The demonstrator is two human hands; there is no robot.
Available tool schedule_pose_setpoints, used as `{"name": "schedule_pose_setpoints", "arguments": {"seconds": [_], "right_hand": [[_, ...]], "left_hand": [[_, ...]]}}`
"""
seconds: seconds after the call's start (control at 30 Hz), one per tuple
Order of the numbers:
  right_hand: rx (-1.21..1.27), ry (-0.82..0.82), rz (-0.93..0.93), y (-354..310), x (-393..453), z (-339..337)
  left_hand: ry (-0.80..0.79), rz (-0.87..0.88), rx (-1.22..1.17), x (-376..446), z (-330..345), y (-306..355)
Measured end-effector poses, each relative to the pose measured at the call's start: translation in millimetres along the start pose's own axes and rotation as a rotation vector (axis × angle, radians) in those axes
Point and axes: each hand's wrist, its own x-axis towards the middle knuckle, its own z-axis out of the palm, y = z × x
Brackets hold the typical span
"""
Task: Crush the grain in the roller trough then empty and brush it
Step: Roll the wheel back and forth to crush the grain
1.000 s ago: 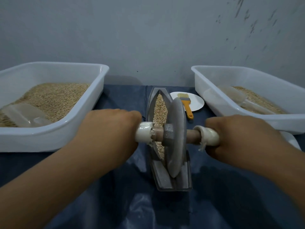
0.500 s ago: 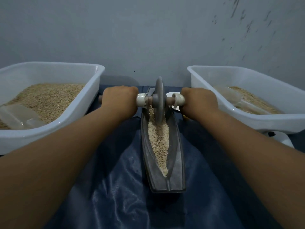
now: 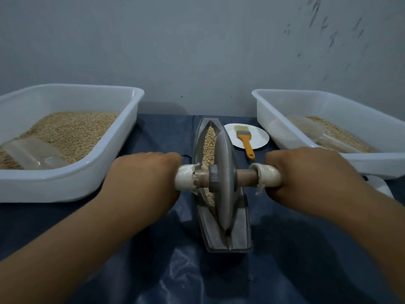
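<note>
A grey boat-shaped roller trough [image 3: 240,235] lies lengthwise in the middle of the blue cloth, with grain [image 3: 208,141] along its groove. A grey disc wheel [image 3: 223,178] stands in the groove near the trough's middle, on a wooden axle with white-wrapped ends. My left hand [image 3: 142,178] grips the left axle end and my right hand [image 3: 306,176] grips the right end. An orange-handled brush [image 3: 246,140] lies on a white plate [image 3: 260,137] behind the trough on the right.
A white tub [image 3: 72,183] of grain with a clear scoop [image 3: 32,153] stands at the left. A second white tub [image 3: 289,132] holding grain and a clear scoop [image 3: 315,132] stands at the right. A grey wall closes the back.
The wheel went from the trough's near part to its far end and has now rolled back toward me to the middle, both hands staying on the axle.
</note>
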Motion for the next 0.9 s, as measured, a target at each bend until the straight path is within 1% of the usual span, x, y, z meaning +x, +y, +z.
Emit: {"name": "schedule_pose_setpoints", "arguments": {"seconds": [0.1,0.23,0.3,0.37,0.5,0.6,0.7,0.83,0.9], "right_hand": [[0.012,-0.046,0.032,-1,17,8],[0.034,-0.002,0.071,0,68,35],[0.034,0.012,0.090,3,96,44],[0.049,0.041,0.100,9,119,51],[0.070,0.139,0.093,15,138,60],[0.030,0.139,0.090,10,129,58],[0.005,0.118,0.065,5,96,52],[0.021,0.038,0.023,2,38,30],[0.042,-0.018,0.011,3,15,15]], "left_hand": [[-0.060,-0.045,-0.010,13,10,0],[-0.192,-0.108,-0.045,52,30,-7],[-0.190,-0.109,-0.036,75,41,-13],[-0.155,-0.100,-0.023,95,49,-17],[-0.090,-0.115,-0.003,115,56,-20],[-0.121,-0.113,-0.021,104,55,-18],[-0.152,-0.098,-0.050,74,44,-12],[-0.140,-0.068,-0.028,31,18,-3],[-0.078,-0.025,-0.003,13,6,0]]}}
